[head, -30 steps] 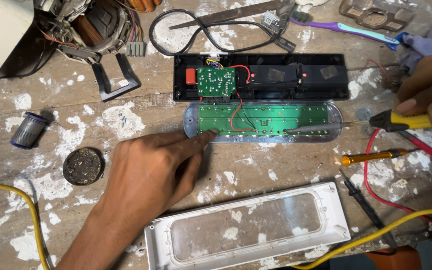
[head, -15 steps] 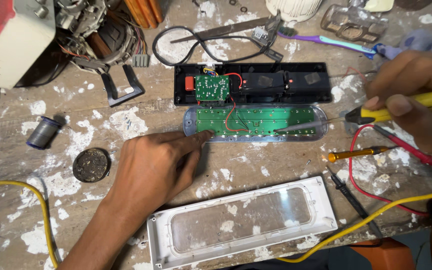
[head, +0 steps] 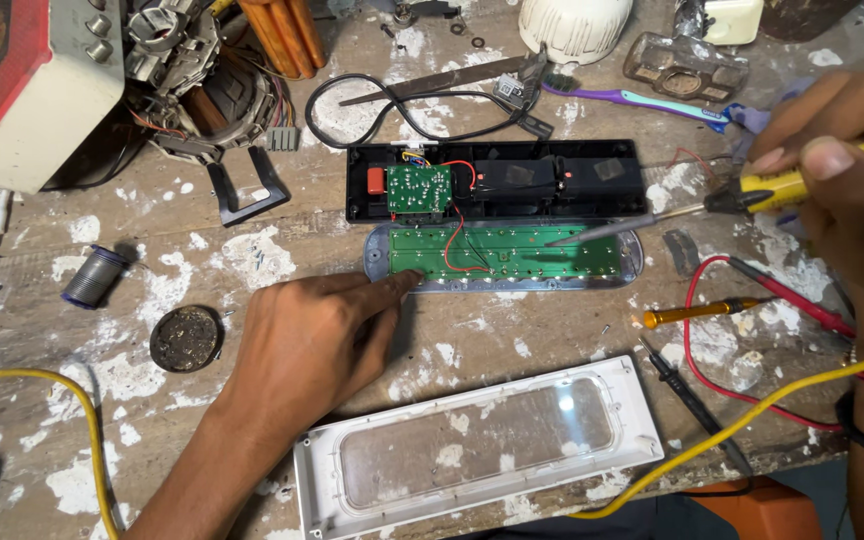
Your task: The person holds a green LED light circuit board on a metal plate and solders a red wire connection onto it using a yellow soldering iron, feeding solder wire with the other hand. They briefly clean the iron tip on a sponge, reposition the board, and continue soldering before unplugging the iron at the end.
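A worn wooden workbench (head: 512, 350), flecked all over with white paint, carries everything here. At its near edge lies a long white plastic lamp cover with a clear window (head: 479, 452), tilted slightly. Farther back sits a long black plastic housing (head: 592, 180) with a small green square circuit board (head: 418, 189) at its left end, red wires running from it. Just in front of the housing lies the long green LED strip board in its clear rounded tray (head: 507, 257).

The left hand (head: 317, 335) lies flat on the bench, fingers loosely extended — the forefinger tip presses the tray's left end, nothing grasped. The right hand (head: 837, 165) is closed firmly round the yellow handle of a soldering iron (head: 742, 195), thumb on top; its grey metal tip rests on the right half of the green strip.

At the back left stands a cream box with a red panel (head: 22, 85), beside a tangle of motor windings. A black looped cable (head: 402, 110) lies behind the housing. Smaller still — a red probe lead (head: 692, 350), an orange-handled screwdriver (head: 697, 313), a round dark tin (head: 186, 338), and a small blue-grey cylindrical capacitor (head: 95, 277) at the left.
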